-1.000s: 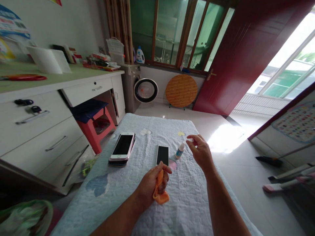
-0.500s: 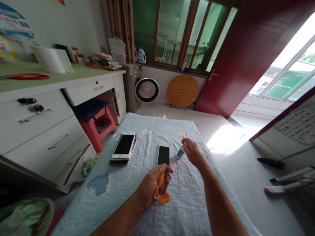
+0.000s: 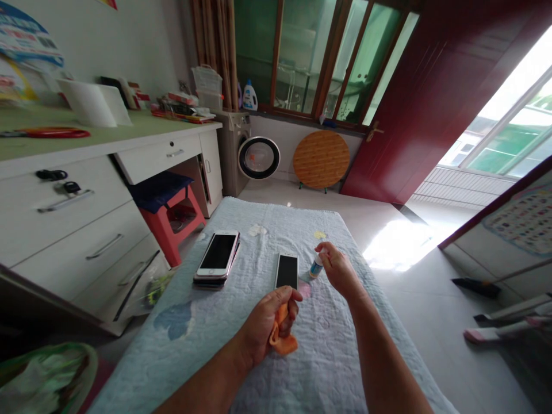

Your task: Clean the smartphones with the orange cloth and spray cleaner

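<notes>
A folded orange cloth [image 3: 282,343] is bunched inside my left hand [image 3: 271,315], whose fingers curl closed around it. Just beyond that hand, a white smartphone [image 3: 287,271] lies screen up, its lower end covered by my fingers. My right hand [image 3: 338,268] has its fingers closed about the top of a small spray bottle [image 3: 316,268] with a blue label, which stands to the right of the phone. Farther left lies a stack of phones [image 3: 218,255], topped by a white one with a dark screen.
A pale blue quilted cover [image 3: 224,339] spreads beneath everything. To the left are a white desk [image 3: 159,144] and a red stool [image 3: 172,224] with a dark cushion. Behind stand a washing machine with an open door [image 3: 259,157] and a round wooden tabletop [image 3: 321,159].
My right hand has shifted very slightly at the top of the spray bottle. My left hand keeps its grip on the cloth, and the phones have not moved.
</notes>
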A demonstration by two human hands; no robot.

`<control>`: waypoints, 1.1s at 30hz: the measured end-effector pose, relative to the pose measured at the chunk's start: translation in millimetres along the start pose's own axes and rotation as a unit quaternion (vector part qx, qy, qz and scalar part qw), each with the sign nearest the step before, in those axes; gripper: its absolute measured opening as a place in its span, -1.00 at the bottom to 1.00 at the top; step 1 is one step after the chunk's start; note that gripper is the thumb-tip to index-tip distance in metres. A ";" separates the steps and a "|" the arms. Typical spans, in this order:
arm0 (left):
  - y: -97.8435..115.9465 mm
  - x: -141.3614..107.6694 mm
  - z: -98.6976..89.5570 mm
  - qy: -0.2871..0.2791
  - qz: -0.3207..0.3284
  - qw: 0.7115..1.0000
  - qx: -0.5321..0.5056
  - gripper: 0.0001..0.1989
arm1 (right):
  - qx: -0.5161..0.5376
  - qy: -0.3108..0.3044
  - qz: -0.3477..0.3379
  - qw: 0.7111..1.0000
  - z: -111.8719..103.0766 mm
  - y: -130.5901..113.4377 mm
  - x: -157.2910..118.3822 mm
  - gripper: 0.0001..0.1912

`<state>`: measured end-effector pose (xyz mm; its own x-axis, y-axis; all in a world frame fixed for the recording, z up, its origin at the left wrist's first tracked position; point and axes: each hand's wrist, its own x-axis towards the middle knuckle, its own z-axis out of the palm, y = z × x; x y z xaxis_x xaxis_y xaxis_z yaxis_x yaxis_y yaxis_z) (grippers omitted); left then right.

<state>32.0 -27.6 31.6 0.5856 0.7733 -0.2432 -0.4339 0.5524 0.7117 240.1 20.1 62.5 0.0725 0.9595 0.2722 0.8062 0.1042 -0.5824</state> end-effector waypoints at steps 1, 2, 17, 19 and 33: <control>0.2 -0.1 0.2 0.001 0.001 1.000 0.002 -0.69 | 0.007 0.000 0.000 1.000 0.4 0.2 -0.4 -0.77; 0.3 -0.2 0.2 0.003 0.002 1.000 0.005 -0.70 | 0.015 0.000 0.001 1.000 0.4 0.5 -0.6 -0.76; 1.3 -2.3 3.5 0.049 -0.011 0.999 0.019 -0.70 | 0.013 0.101 0.018 0.995 -4.6 38.3 75.0 -0.68; 0.9 -1.4 3.3 0.038 -0.019 0.999 0.025 -0.80 | 0.002 0.102 0.021 0.995 -1.0 43.6 81.9 -0.68; 1.3 0.6 3.4 0.037 0.002 0.999 0.017 -0.63 | 0.033 0.116 0.011 0.993 0.6 63.3 81.5 -0.33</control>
<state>34.1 -27.5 34.6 0.5313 0.7972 -0.2867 -0.4125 0.5390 0.7343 296.7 105.0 47.4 0.2294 0.8765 0.4232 0.7633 0.1078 -0.6370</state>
